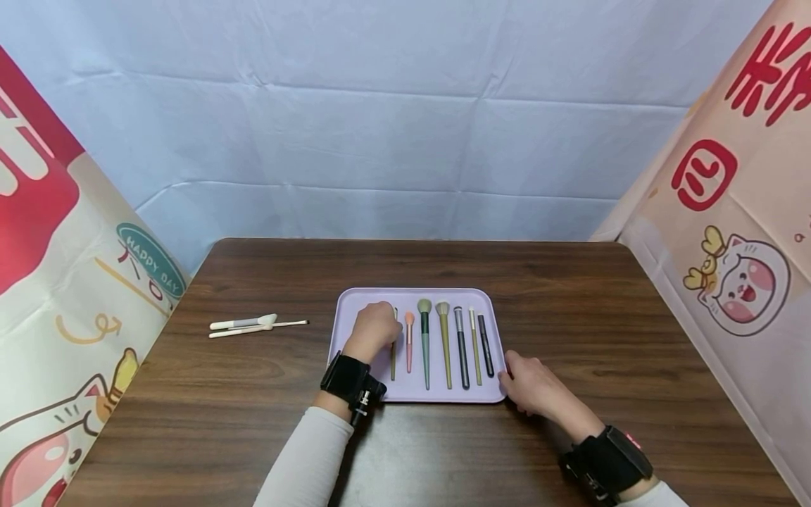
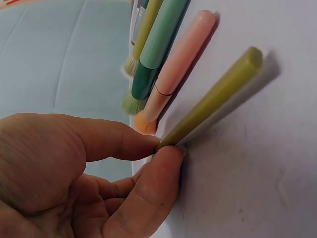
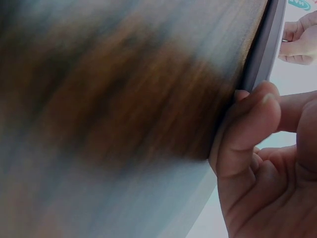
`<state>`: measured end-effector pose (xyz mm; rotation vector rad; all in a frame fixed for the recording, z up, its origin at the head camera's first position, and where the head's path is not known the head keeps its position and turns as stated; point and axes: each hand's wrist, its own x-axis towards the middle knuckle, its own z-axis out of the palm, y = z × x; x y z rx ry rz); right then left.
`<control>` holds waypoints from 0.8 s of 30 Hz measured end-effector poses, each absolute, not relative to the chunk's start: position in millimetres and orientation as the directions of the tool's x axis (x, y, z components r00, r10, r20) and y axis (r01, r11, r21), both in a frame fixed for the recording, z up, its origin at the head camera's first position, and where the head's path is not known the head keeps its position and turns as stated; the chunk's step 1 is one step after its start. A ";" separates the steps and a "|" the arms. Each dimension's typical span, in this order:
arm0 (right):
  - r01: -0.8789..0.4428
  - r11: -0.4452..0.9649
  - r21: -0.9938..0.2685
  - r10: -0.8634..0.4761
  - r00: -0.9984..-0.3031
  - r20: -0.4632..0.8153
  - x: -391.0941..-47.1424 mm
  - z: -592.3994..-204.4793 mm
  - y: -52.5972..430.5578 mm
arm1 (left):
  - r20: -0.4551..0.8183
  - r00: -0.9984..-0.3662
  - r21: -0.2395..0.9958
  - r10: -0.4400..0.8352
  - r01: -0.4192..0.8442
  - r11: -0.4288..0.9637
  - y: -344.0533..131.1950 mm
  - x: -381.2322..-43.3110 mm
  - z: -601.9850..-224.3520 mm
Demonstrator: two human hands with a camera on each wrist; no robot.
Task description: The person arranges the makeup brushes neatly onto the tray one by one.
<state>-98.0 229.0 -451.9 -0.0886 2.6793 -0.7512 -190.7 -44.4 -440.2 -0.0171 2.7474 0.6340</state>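
A lilac tray (image 1: 437, 402) holds several makeup brushes laid side by side. My left hand (image 1: 375, 329) is over its left part, pinching a slim makeup brush with an olive handle (image 2: 215, 94) between thumb and forefinger. The fingers hide this brush's far end. Beside it lie a pink brush (image 1: 409, 345) and a green brush (image 1: 426, 345); an olive brush (image 1: 445, 345) and dark-handled ones, such as the black brush (image 1: 485, 345), follow to the right. At the tray's front right corner, my right hand (image 1: 532, 384) grips the rim with curled fingers.
Two white-handled brushes, one with a grey section (image 1: 243, 323) and a thinner one (image 1: 253, 329), lie crossed on the brown wooden table (image 1: 253, 408) left of the tray. A pale blue cloth (image 1: 405, 155) hangs behind, with printed sheets on both sides.
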 end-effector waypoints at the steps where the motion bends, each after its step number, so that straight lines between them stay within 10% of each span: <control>1: 0.034 0.857 -0.515 -0.155 -0.935 -0.319 -98.1 -451.8 229.0 | -0.309 -0.949 0.424 0.060 -0.081 0.902 -44.3 -190.6 -440.2; 24: 0.050 0.860 -0.508 -0.143 -0.932 -0.334 -97.6 -451.4 228.2 | -0.254 -0.965 0.424 0.070 -0.046 0.904 -46.5 -186.8 -435.6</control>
